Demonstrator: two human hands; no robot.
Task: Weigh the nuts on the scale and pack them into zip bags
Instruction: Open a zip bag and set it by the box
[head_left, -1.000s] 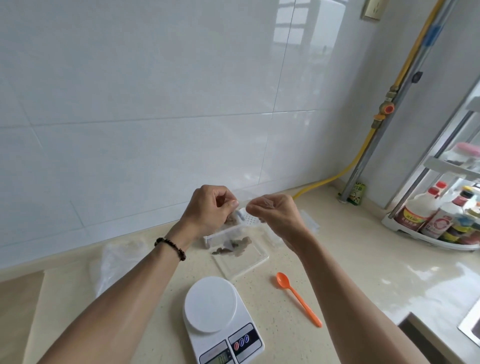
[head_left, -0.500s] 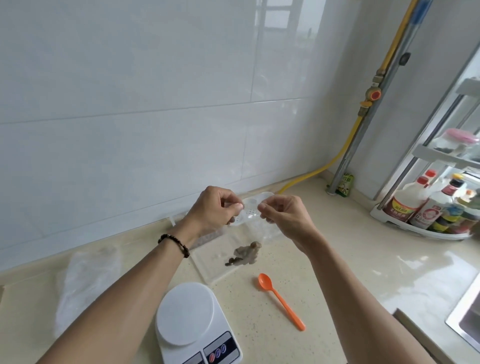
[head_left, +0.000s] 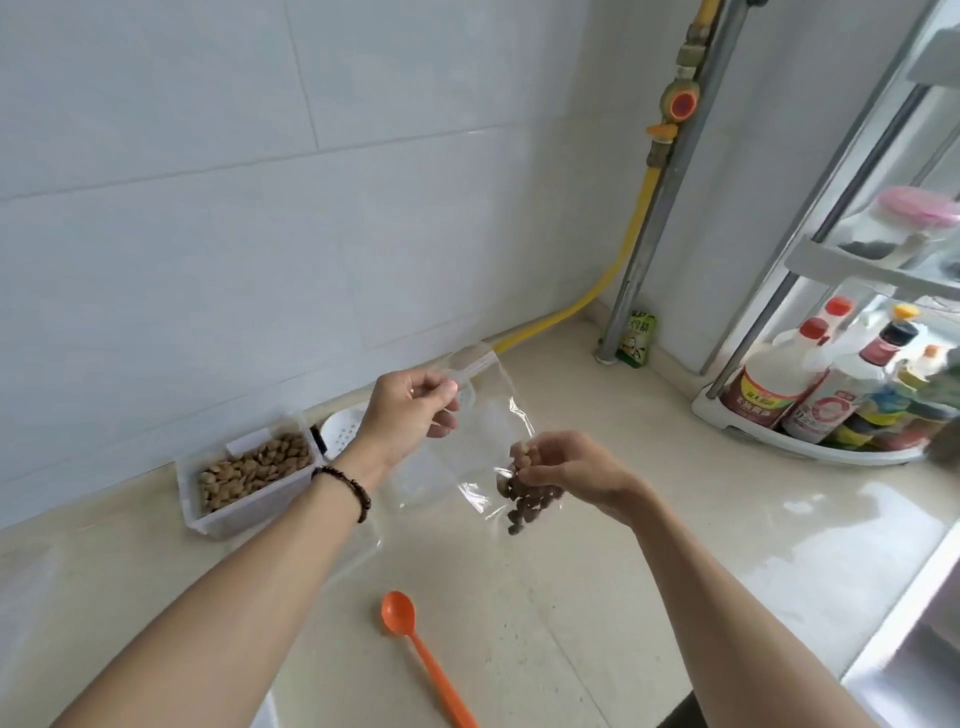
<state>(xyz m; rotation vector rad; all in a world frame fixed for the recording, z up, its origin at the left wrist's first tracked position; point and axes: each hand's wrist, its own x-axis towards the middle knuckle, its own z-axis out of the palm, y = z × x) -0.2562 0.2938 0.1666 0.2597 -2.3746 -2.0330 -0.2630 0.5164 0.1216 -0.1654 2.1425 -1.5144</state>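
Note:
A clear zip bag (head_left: 483, 441) hangs above the counter between my hands, tilted, with a clump of brown nuts (head_left: 527, 501) in its lower right corner. My left hand (head_left: 410, 410) pinches the bag's zip strip at the upper left. My right hand (head_left: 566, 467) grips the bag lower down, right at the nuts. A white plastic box (head_left: 244, 478) full of loose nuts stands by the wall to the left. The scale is out of view.
An orange spoon (head_left: 415, 649) lies on the counter in front of me. A white perforated lid (head_left: 343, 428) leans behind the box. A corner rack (head_left: 810, 447) holds several sauce bottles at the right. A yellow hose (head_left: 613, 270) and a metal pipe run up the corner.
My view has swung right and down, so the scale has left the frame. My right hand dropped from the zip strip to the nuts, and the bag now hangs tilted.

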